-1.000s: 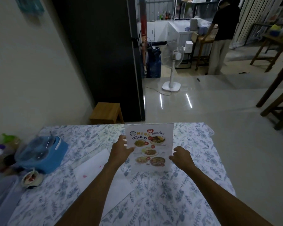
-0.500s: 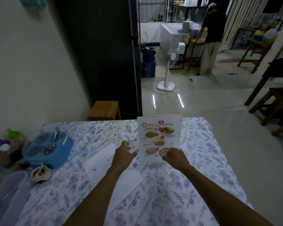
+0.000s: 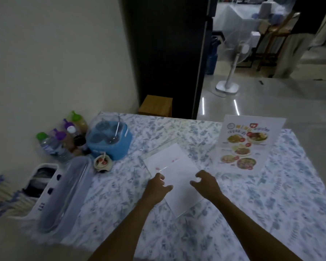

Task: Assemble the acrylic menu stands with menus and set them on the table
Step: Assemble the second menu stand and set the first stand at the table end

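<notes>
Landmark: the blue condiment caddy (image 3: 109, 140), which stands on the left part of the surface (image 3: 290, 194), itself covered by a blue-and-white floral cloth.
Assembled menu stand (image 3: 249, 145): upright, well to the right of the caddy near the far right edge of the surface, its printed face with food pictures turned toward the camera; neither hand touches it.
White sheet (image 3: 174, 176): lies flat to the right of the caddy and nearer the camera, turned at an angle, with faint pink marks showing through near its middle; a bright clear edge crosses it, so an acrylic piece may lie with it, though that cannot be told for sure.
Left hand (image 3: 157, 187): right of the caddy and nearer the camera, at the sheet's left edge, fingers loosely curled and spread, gripping nothing; whether the fingertips touch the sheet cannot be told.
Right hand (image 3: 205, 182): further right, over the sheet's right side, fingers bent downward and apart like a claw, holding nothing.
Bottles (image 3: 64, 140): a cluster with green, purple and white caps, just left of the caddy against the wall.
Small bowl (image 3: 102, 162): just in front of the caddy, with red bits inside.
Clear lidded container (image 3: 64, 193): in front and to the left of the caddy, beside a white holder.
Standing fan (image 3: 231, 68): on the floor, far behind and right of the caddy.
</notes>
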A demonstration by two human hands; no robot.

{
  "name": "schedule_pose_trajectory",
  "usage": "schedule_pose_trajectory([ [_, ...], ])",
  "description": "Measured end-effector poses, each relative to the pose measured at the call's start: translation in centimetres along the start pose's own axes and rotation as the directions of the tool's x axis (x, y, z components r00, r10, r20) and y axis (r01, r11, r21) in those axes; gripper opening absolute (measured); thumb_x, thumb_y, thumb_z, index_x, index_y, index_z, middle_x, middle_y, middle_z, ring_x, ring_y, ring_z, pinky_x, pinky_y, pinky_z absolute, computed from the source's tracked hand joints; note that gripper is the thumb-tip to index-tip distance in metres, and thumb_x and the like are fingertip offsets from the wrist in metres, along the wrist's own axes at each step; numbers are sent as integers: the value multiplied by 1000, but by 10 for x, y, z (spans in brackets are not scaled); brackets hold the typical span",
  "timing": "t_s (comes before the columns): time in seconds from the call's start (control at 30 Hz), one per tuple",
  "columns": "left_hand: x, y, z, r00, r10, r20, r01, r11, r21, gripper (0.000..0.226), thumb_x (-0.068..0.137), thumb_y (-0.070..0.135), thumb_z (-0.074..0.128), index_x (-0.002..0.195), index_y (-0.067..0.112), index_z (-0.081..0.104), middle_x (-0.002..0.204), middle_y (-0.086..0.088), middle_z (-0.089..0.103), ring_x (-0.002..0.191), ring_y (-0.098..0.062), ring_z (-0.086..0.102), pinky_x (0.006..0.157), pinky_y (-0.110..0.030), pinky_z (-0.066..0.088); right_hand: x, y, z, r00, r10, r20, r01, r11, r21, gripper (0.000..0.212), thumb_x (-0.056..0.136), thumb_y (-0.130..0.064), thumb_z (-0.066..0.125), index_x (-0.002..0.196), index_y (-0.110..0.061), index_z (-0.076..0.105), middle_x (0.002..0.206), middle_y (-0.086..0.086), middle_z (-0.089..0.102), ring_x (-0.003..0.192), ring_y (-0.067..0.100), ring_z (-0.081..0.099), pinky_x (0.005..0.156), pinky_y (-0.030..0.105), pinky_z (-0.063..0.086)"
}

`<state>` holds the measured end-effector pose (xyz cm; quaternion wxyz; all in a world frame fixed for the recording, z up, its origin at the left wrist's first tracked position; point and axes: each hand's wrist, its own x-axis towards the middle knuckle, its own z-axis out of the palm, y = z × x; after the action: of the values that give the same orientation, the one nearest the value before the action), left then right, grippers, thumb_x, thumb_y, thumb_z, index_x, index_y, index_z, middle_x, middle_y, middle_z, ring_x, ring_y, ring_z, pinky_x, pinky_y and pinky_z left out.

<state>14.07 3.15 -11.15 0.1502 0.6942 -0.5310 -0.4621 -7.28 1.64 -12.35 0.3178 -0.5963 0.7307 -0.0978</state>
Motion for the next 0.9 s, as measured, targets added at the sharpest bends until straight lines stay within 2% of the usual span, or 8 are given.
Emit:
schedule_pose_trajectory([
  [0.13, -4, -33, 25, 990, -124, 70, 123, 992, 13, 71, 81, 46, 76, 136, 10, 48, 138, -12, 55, 122, -24, 57, 93, -26, 45, 5, 22, 31, 984, 179, -6, -179, 979, -96, 71, 86, -42, 65, 141, -9, 35, 143, 23, 41, 128, 45, 42, 104, 49, 40],
  [0.3, 7, -29, 35, 981, -192, 32, 195, 970, -143, 64, 65, 58, 75, 115, 24, 56, 125, -11, 58, 102, -24, 65, 84, -32, 58, 1, 19, 46, 981, 181, -66, -190, 966, -173, 63, 85, -40, 65, 137, -13, 39, 134, 23, 44, 122, 44, 42, 96, 47, 44],
  [0.43, 13, -36, 21, 967, -251, -34, 237, 944, -229, 51, 78, 41, 79, 117, 17, 58, 122, -8, 64, 108, -26, 65, 91, -33, 55, 5, 22, 27, 975, 220, -32, -221, 974, -53, 49, 87, -36, 62, 130, -20, 46, 122, 22, 56, 114, 41, 54, 94, 43, 44],
  [0.53, 14, -44, 7, 958, -278, -75, 250, 932, -264, 51, 79, 40, 76, 121, 15, 61, 127, -8, 65, 110, -27, 65, 97, -37, 54, 1, 24, 11, 992, 127, -25, -127, 992, 0, 30, 90, -21, 57, 120, -24, 58, 112, 12, 68, 92, 27, 61, 77, 31, 45],
  [0.6, 14, -42, -5, 960, -250, -124, 218, 948, -231, 32, 88, 34, 68, 113, 13, 68, 120, -8, 68, 106, -24, 65, 96, -34, 52, 1, 20, 0, 997, 65, -35, -64, 997, 50, 28, 87, -10, 56, 107, -25, 68, 111, 9, 71, 91, 25, 65, 74, 28, 46],
  [0.67, 16, -37, -22, 953, -238, -187, 193, 954, -230, 20, 94, 27, 59, 95, 11, 72, 107, -13, 71, 96, -25, 66, 93, -37, 53, 2, 12, -14, 998, 66, -14, -61, 975, 215, 30, 84, -2, 55, 96, -20, 75, 102, 12, 74, 89, 26, 69, 75, 32, 55],
  [0.73, 18, -30, -47, 940, -283, -189, 209, 918, -336, 26, 90, 27, 63, 96, 5, 75, 104, -14, 74, 96, -29, 69, 93, -41, 55, 0, -2, -34, 997, 67, 34, -75, 909, 411, 31, 84, 5, 55, 95, -13, 77, 93, 17, 73, 76, 24, 67, 67, 33, 57],
  [0.9, 13, -8, -102, 969, -227, -95, 143, 834, -533, 24, 85, 10, 73, 107, -1, 76, 90, -13, 73, 70, -26, 67, 51, -28, 53, -8, -31, -74, 993, -113, 47, 68, 829, 555, 35, 85, 13, 62, 113, -4, 73, 104, 23, 71, 91, 31, 71, 85, 43, 58],
])
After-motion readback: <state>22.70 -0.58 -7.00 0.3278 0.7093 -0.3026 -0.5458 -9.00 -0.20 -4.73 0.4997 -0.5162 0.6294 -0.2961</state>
